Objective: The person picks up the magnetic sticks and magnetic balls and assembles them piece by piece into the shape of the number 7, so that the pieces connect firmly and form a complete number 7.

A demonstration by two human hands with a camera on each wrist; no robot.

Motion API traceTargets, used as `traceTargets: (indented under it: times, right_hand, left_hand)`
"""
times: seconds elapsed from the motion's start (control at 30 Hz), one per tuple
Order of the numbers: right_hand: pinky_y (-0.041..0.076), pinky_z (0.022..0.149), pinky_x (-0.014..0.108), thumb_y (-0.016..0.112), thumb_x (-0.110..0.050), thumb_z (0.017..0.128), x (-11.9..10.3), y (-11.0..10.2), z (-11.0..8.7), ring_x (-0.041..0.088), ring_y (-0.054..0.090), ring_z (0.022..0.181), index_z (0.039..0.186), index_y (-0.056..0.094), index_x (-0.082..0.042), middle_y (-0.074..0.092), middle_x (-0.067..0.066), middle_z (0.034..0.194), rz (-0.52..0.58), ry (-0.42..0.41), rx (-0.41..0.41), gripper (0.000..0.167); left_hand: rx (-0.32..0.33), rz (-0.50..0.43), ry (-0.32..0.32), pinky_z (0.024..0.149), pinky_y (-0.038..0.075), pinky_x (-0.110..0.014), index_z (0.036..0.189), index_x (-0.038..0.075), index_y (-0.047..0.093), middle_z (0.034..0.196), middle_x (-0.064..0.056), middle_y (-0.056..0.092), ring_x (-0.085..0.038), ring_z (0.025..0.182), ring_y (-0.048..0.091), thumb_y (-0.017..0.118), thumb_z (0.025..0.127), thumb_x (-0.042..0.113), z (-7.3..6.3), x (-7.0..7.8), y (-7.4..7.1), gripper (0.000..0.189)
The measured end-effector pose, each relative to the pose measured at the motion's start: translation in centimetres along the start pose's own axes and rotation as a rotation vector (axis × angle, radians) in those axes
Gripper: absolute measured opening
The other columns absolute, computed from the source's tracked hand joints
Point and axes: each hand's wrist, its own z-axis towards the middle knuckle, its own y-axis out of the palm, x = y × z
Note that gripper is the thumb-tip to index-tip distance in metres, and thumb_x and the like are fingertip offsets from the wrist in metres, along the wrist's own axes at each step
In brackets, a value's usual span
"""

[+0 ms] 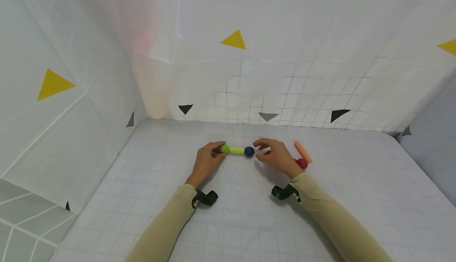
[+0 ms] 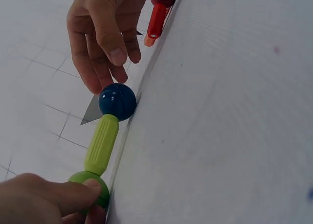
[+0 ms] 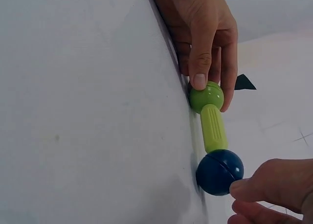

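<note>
My left hand (image 1: 207, 163) pinches a green ball (image 2: 100, 185) between thumb and fingers. A lime-green ribbed rod (image 2: 101, 145) runs from that ball to a dark blue ball (image 3: 220, 172), so the three form one straight piece lying along the table. Just right of the blue ball is my right hand (image 1: 277, 158), its fingers loosely bent and spread, with a small gap to the ball in the head view. In the right wrist view the thumb overlaps the blue ball's edge.
Beyond my right wrist lie a dark red ball (image 1: 302, 163) joined to a red rod (image 2: 157, 19), and an orange rod (image 1: 303, 151). The white gridded table (image 1: 235, 230) meets a white sheet wall (image 1: 303, 56) with yellow and dark triangles behind it.
</note>
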Motion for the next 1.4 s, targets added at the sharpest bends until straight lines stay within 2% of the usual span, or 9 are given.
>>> traceTargets:
  times: [0.17, 0.43, 0.53, 0.7, 0.97, 1.17, 1.33, 1.4]
  right_hand:
    - [0.057, 0.092, 0.048, 0.076, 0.001, 0.092, 0.1, -0.8, -0.6, 0.032, 0.065, 0.112, 0.129, 0.068, 0.001, 0.068, 0.014, 0.128, -0.019, -0.003, 0.019, 0.038]
    - [0.057, 0.090, 0.048, 0.074, -0.001, 0.094, 0.6, -1.8, -1.2, 0.034, 0.068, 0.109, 0.125, 0.070, 0.002, 0.070, 0.015, 0.124, -0.033, -0.046, 0.056, 0.031]
    - [0.058, 0.087, 0.046, 0.073, -0.004, 0.096, 0.8, -2.7, -1.5, 0.033, 0.068, 0.108, 0.126, 0.070, -0.001, 0.070, 0.015, 0.123, -0.061, -0.010, 0.073, 0.030]
    - [0.058, 0.088, 0.051, 0.071, -0.004, 0.097, 0.8, -4.7, -1.9, 0.038, 0.066, 0.110, 0.127, 0.071, -0.003, 0.069, 0.019, 0.123, -0.107, 0.052, 0.091, 0.030]
    - [0.055, 0.093, 0.055, 0.063, 0.000, 0.099, 2.3, -7.2, -2.6, 0.035, 0.065, 0.107, 0.126, 0.072, -0.004, 0.071, 0.019, 0.118, -0.126, 0.042, 0.105, 0.028]
    - [0.056, 0.092, 0.055, 0.056, -0.002, 0.101, 4.4, -8.9, -3.2, 0.036, 0.066, 0.108, 0.128, 0.072, -0.007, 0.068, 0.018, 0.125, -0.094, 0.086, 0.075, 0.032]
    - [0.053, 0.096, 0.056, 0.063, -0.013, 0.104, 5.7, -10.1, -3.6, 0.038, 0.059, 0.119, 0.132, 0.070, -0.009, 0.065, 0.015, 0.134, -0.107, 0.103, 0.020, 0.029]
    - [0.052, 0.098, 0.057, 0.064, -0.011, 0.103, 6.2, -10.6, -3.7, 0.039, 0.055, 0.123, 0.134, 0.069, -0.008, 0.064, 0.015, 0.136, -0.135, 0.093, -0.010, 0.032]
  left_hand:
    - [-0.005, -0.008, 0.009, 0.086, 0.056, -0.038, 0.135, 0.004, 0.069, 0.120, -0.009, 0.071, -0.022, 0.103, 0.067, 0.077, 0.094, 0.004, 0.1, -0.1, 0.0, 0.041]
    - [-0.013, -0.005, -0.028, 0.087, 0.055, -0.035, 0.134, 0.008, 0.070, 0.120, -0.006, 0.071, -0.020, 0.102, 0.066, 0.077, 0.094, 0.006, 0.0, -0.1, 0.0, 0.041]
    - [-0.016, -0.013, -0.031, 0.087, 0.055, -0.035, 0.135, 0.007, 0.070, 0.120, -0.006, 0.071, -0.020, 0.103, 0.066, 0.077, 0.095, 0.005, -0.1, -0.1, 0.0, 0.041]
    - [-0.018, -0.016, -0.039, 0.087, 0.055, -0.036, 0.135, 0.008, 0.070, 0.120, -0.006, 0.071, -0.020, 0.103, 0.066, 0.077, 0.095, 0.005, -0.2, 0.1, 0.0, 0.040]
    - [-0.013, -0.017, -0.038, 0.087, 0.055, -0.036, 0.134, 0.008, 0.070, 0.120, -0.006, 0.071, -0.020, 0.102, 0.066, 0.076, 0.095, 0.005, -0.2, 0.0, -0.1, 0.040]
    - [-0.015, -0.024, -0.046, 0.087, 0.056, -0.036, 0.134, 0.009, 0.070, 0.120, -0.006, 0.071, -0.019, 0.102, 0.066, 0.077, 0.095, 0.005, -0.3, 0.0, -0.1, 0.040]
    - [-0.016, -0.023, -0.043, 0.087, 0.055, -0.036, 0.134, 0.009, 0.070, 0.120, -0.005, 0.071, -0.019, 0.103, 0.066, 0.077, 0.095, 0.005, -0.3, 0.0, -0.1, 0.040]
    - [-0.020, -0.023, -0.045, 0.087, 0.055, -0.037, 0.135, 0.008, 0.070, 0.121, -0.005, 0.071, -0.019, 0.103, 0.066, 0.077, 0.095, 0.006, -0.3, 0.0, 0.0, 0.040]
